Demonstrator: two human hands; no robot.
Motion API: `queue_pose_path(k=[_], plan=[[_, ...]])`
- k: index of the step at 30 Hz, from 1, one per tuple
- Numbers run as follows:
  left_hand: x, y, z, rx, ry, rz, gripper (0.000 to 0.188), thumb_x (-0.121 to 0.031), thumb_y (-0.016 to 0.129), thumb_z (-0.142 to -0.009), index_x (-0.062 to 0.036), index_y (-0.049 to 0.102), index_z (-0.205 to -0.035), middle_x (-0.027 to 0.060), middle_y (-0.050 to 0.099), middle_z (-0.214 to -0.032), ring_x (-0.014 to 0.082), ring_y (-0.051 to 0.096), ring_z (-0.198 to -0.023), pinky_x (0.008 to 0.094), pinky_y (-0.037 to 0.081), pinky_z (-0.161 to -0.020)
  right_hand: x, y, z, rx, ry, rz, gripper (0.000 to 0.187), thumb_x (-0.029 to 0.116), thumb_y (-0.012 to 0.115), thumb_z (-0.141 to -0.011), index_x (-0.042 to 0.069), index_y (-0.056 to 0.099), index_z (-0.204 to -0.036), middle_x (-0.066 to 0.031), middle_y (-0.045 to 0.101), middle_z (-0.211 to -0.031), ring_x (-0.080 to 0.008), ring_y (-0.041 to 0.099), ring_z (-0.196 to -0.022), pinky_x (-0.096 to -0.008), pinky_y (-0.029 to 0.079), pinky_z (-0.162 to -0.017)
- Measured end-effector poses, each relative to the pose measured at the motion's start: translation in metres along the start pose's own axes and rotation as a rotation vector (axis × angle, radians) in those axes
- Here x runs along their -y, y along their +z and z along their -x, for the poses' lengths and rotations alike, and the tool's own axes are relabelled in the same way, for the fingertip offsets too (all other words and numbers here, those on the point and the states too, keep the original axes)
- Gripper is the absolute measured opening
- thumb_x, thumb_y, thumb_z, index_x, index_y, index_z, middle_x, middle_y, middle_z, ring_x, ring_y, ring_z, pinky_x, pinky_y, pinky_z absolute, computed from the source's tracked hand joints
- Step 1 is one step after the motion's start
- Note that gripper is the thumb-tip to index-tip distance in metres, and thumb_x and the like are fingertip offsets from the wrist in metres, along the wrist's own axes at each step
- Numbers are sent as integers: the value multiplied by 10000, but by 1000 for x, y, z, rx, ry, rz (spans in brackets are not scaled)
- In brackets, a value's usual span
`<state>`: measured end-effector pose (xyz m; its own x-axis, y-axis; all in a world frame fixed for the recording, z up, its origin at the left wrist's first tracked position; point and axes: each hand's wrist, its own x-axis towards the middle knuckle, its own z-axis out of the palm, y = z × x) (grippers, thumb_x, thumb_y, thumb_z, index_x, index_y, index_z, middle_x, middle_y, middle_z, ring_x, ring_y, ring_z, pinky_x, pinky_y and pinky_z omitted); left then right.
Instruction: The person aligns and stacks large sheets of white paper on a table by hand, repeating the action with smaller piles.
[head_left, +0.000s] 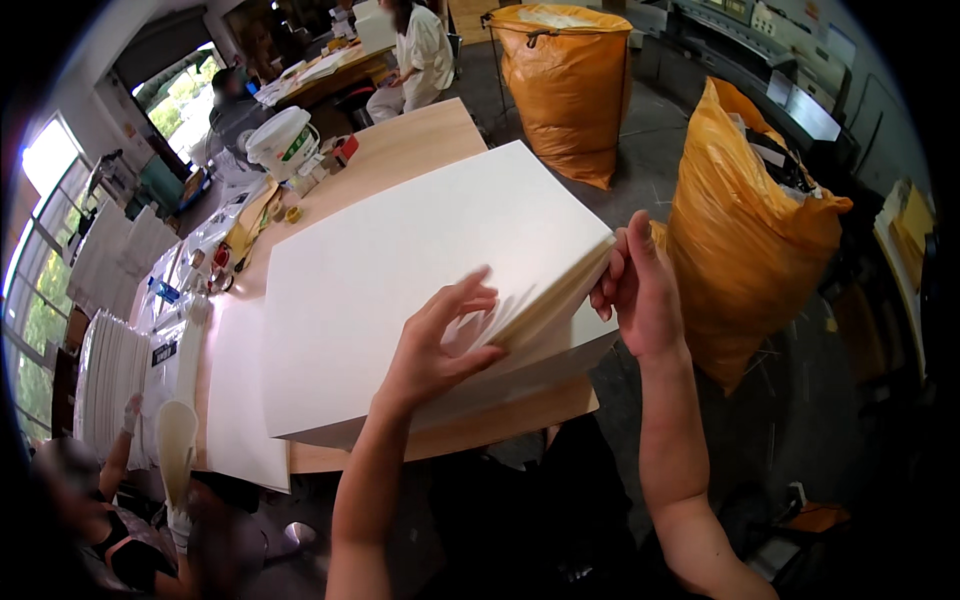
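Dark floor (652,135), cut to black at the rim. Pale wooden table (425,135), partly hidden by one white sheet stack (400,220) under my left hand (432,345); I can't count the sheets. Two orange sacks (570,100) beyond my right hand (648,300), contents unclear. One white bucket (278,140) well ahead of my left. Right: fingers curled at the stack's raised corner, grip uncertain. Left: loosely spread by its lifted edge, contact unclear.

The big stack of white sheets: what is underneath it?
The wooden table shows past the far and near edges of the stack of white sheets. What lies directly beneath is covered and cannot be seen.
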<state>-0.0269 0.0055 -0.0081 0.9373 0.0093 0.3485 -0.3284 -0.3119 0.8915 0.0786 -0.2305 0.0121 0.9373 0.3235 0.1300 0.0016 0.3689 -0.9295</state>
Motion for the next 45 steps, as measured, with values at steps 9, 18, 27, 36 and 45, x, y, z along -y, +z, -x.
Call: queue_pose_path(k=[9,18,27,36,45], plan=[[-3,2,-6,99,286,-335,616,-95,933,-688,-149,703,-1257,134,642,-1339,341,629,-1242,446,582,-967,7,8,-10,21,114,-53,355,260,654,-998,117,531,-697,9,521,-590,-124,556,-500,-263,390,-462],[2,-4,-5,67,199,-301,610,-63,940,-675,-144,718,-1237,113,656,-1310,317,652,-1195,415,546,-1011,6,4,-10,16,116,-41,374,265,657,-1002,118,519,-688,1,519,-586,-121,556,-496,-263,375,-442],[5,-5,-6,40,215,-274,632,-69,948,-663,-139,727,-1251,101,678,-1255,305,660,-1183,404,548,-998,3,5,-7,20,22,-70,575,549,631,-1018,120,478,-667,-15,503,-603,-120,546,-498,-246,390,-450],[5,3,-5,-83,269,-289,505,86,746,-830,-142,712,-1279,164,561,-1494,337,657,-1234,404,542,-1037,-6,13,-10,-71,-105,379,471,400,667,-1014,129,491,-671,7,522,-599,-111,538,-490,-244,386,-453],[4,-1,-7,73,297,-348,617,-15,926,-674,-150,717,-1239,141,534,-1500,336,695,-1171,409,600,-959,7,8,-11,33,90,-81,384,267,662,-1003,121,525,-675,3,545,-588,-127,583,-496,-251,400,-460]])
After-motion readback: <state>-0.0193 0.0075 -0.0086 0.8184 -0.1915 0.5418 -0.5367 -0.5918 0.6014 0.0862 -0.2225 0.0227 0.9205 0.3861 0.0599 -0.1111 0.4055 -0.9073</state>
